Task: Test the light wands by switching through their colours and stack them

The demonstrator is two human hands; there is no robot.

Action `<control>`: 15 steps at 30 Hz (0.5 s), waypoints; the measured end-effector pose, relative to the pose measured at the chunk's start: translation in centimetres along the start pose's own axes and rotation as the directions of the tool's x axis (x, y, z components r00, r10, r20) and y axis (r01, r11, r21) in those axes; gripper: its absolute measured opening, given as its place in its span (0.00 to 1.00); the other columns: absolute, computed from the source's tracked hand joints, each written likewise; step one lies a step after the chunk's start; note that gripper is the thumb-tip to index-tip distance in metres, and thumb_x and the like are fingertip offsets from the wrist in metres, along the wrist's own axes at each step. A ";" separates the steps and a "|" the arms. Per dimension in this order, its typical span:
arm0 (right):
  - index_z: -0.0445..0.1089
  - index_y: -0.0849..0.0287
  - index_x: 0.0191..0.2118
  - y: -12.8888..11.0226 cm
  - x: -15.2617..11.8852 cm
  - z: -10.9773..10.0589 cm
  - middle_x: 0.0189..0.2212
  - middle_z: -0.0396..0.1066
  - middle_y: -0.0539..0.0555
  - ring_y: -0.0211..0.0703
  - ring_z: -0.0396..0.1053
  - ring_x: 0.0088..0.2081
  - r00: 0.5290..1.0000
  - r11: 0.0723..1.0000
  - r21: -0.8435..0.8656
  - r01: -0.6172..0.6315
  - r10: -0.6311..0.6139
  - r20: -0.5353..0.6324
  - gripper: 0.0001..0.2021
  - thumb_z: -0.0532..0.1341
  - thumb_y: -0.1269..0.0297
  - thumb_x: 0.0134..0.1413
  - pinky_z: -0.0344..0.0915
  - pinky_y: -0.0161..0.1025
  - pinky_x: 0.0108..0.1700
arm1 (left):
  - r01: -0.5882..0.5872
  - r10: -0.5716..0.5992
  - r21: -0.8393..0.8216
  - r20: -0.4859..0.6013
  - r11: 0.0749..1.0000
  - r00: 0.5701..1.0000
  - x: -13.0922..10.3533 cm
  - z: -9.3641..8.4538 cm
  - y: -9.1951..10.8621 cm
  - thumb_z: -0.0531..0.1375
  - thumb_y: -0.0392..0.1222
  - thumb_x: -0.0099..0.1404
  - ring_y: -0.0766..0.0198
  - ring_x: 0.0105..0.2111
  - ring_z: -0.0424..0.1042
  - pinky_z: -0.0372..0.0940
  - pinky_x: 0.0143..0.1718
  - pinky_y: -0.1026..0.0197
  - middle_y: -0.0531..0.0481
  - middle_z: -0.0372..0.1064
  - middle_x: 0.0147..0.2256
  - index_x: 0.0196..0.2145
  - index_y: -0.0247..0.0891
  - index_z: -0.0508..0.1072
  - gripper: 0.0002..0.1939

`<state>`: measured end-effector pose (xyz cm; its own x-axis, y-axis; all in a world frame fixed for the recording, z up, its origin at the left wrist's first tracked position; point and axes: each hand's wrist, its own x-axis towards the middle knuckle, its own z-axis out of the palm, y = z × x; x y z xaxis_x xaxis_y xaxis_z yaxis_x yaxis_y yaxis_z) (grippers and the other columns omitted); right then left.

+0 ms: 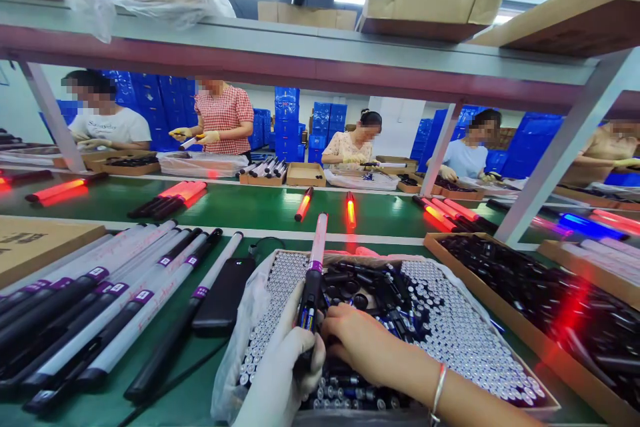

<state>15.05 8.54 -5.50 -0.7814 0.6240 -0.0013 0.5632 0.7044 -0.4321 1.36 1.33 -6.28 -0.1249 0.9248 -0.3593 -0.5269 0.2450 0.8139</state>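
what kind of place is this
Most likely a factory assembly line for light wands: a green conveyor belt carrying lit wands, trays of batteries, and gloved workers opposite.

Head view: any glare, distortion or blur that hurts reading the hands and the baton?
Head view: wide-angle bending bows the shelf beam and stretches the edges; red glow from the lit wands spills onto the right tray; ceiling lights blow out; faces are pixelated; the gloved left hand, right hand and held baton stay sharp.
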 end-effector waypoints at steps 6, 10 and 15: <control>0.78 0.59 0.38 -0.2 -0.1 -0.4 0.36 0.76 0.53 0.42 0.72 0.41 1.000 0.996 0.091 -0.018 0.019 -0.002 0.10 0.64 0.78 0.50 0.64 0.30 0.44 | 0.038 -0.038 -0.002 0.042 0.999 0.998 -0.4 0.0 0.6 0.55 0.36 0.50 0.75 0.12 0.52 0.44 0.14 0.73 0.58 0.58 0.16 0.66 0.35 0.48 0.45; 0.79 0.59 0.34 -0.1 -0.2 -0.2 0.37 0.76 0.54 0.42 0.72 0.41 0.998 0.991 0.123 -0.055 0.060 -0.033 0.08 0.66 0.77 0.49 0.64 0.31 0.45 | -0.085 0.082 0.028 0.108 0.996 0.991 -1.1 -0.2 0.6 0.61 0.38 0.58 0.74 0.18 0.64 0.54 0.17 0.73 0.56 0.65 0.24 0.67 0.44 0.47 0.42; 0.75 0.60 0.41 -0.6 -2.0 -2.1 0.39 0.75 0.54 0.43 0.71 0.42 0.944 0.977 0.153 -0.152 0.189 -0.269 0.09 0.60 0.75 0.58 0.64 0.37 0.47 | -0.197 0.197 -0.011 0.128 0.980 0.972 -1.3 -0.4 0.6 0.56 0.49 0.67 0.69 0.31 0.71 0.69 0.29 0.64 0.46 0.70 0.40 0.55 0.35 0.64 0.22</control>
<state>16.88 7.57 -3.38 -0.5590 0.8136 0.1602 0.6277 0.5414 -0.5594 0.88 0.13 -5.48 -0.1171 0.9845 -0.1303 -0.5007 0.0548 0.8639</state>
